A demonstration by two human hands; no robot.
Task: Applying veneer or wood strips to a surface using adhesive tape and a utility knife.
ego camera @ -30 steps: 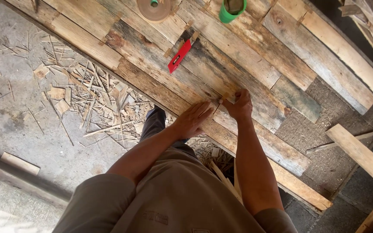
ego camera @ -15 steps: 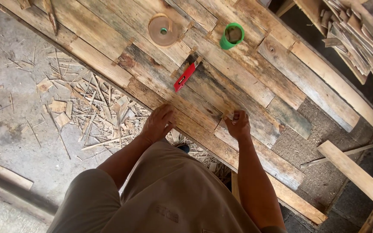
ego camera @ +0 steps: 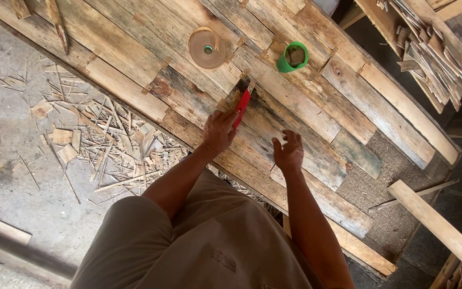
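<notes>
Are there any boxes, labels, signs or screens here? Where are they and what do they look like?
No boxes, signs or screens show.
Shirt print: a small dark mark on the person's tan shirt, bottom middle; too blurred to make out.
Tape roll: flat tan ring lying on the plank table, no label seen.
Green cup: round, plain, to the right of the roll.

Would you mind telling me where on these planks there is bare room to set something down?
Bare planks lie between the tape roll and the wooden stake, and right of the green cup toward the bench edge. It is crowded mid-bench, where the left hand touches the red knife beside the right hand.
</notes>
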